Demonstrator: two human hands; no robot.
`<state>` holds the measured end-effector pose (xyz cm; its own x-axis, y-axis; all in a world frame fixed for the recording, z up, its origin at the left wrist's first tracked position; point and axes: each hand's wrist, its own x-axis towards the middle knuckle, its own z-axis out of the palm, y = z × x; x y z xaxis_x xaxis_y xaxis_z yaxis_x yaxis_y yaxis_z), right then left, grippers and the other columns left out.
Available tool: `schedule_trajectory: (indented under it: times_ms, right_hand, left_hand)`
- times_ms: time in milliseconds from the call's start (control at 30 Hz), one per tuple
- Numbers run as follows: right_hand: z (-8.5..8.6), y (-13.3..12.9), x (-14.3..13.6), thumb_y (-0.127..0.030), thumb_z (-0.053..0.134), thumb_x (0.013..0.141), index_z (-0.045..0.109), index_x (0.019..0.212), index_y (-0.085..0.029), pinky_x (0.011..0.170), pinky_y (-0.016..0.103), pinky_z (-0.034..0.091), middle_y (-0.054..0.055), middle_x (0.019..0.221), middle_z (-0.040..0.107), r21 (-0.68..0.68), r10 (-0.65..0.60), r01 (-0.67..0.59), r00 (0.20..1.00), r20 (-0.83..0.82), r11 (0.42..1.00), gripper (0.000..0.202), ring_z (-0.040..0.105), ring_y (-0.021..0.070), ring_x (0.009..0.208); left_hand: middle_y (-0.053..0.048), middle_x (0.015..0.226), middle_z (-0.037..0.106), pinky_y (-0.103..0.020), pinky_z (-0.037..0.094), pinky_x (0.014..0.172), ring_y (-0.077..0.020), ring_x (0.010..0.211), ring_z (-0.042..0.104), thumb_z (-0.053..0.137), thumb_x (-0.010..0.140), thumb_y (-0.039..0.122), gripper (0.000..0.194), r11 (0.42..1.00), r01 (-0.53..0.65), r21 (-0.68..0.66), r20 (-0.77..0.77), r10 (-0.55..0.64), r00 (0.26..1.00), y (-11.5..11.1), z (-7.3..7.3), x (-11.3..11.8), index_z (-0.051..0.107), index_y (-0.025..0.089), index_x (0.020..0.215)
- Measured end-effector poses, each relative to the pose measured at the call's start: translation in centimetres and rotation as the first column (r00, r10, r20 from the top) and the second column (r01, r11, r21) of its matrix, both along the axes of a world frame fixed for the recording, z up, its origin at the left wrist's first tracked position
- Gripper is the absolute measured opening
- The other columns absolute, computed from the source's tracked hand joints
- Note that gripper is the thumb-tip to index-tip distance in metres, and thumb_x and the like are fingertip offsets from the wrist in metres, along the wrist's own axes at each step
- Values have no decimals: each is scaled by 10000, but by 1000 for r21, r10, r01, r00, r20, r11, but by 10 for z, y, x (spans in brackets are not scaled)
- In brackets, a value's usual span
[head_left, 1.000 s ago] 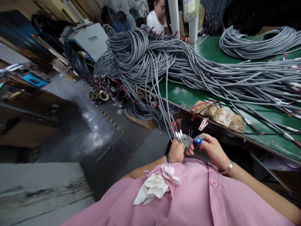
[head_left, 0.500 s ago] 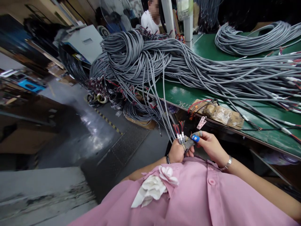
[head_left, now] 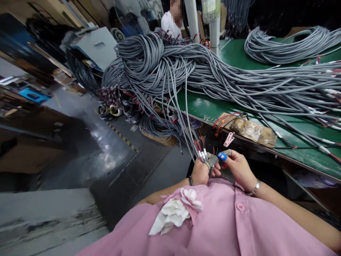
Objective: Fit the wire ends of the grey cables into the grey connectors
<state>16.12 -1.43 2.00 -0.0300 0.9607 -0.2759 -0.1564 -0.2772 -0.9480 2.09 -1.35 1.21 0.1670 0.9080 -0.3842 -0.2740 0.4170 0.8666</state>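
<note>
Several grey cables [head_left: 189, 142] run down from the pile into my left hand [head_left: 201, 171], which is closed round them. Their white-banded ends [head_left: 203, 155] with red, dark and green wires stick up above its fingers. My right hand [head_left: 237, 165], with a blue covering on the thumb and a grey finger cover, pinches at the thin coloured wires [head_left: 216, 150] beside my left fingertips. The two hands nearly touch in front of the pink shirt. What lies between the fingertips is mostly hidden.
A big pile of grey cables [head_left: 149, 67] covers much of the green table [head_left: 205, 106]. At its near edge lie a taped cardboard piece [head_left: 247, 131] and a pink clip [head_left: 228, 139]. A person [head_left: 170, 23] in white is beyond the pile. A grey box [head_left: 97, 48] stands left.
The cable ends in my left hand have tilted slightly left. Thin orange and green wires now show between the hands. Both hands have otherwise barely moved.
</note>
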Motion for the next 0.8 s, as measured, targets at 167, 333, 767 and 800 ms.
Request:
schedule_trajectory:
  times_ms: [167,333,767,800]
  right_hand:
    - [4,0,-1,-461,715,712,586,720,-188,513,253,410,-2,613,575,4,5,-5,1000,-18,1000,302,490,117,544]
    - [2,0,2,-478,677,747,598,791,-177,535,257,418,-6,618,561,-26,47,-47,999,-29,999,314,501,118,556]
    - [-4,-1,8,-471,704,722,614,810,-168,553,264,416,-2,675,587,-40,101,-103,994,-43,994,328,492,111,576]
    - [-4,-2,8,-460,712,716,615,799,-167,548,262,411,-5,663,577,-47,103,-106,993,-62,993,320,483,110,569]
  left_hand:
    - [-12,560,615,-176,308,333,-105,390,556,701,671,492,382,1000,-21,-20,-10,20,1000,2,-1,1,550,143,712]
    - [-14,529,595,-187,288,332,-84,354,509,675,695,510,398,1000,-8,5,-30,8,1000,1,0,-1,535,143,635]
    - [5,521,585,-190,306,339,-83,350,500,698,675,465,351,998,-63,-1,-20,63,998,3,-4,1,558,143,682]
    - [5,523,586,-190,306,339,-81,350,496,699,673,465,351,998,-69,-1,-15,69,998,4,-3,1,563,142,693]
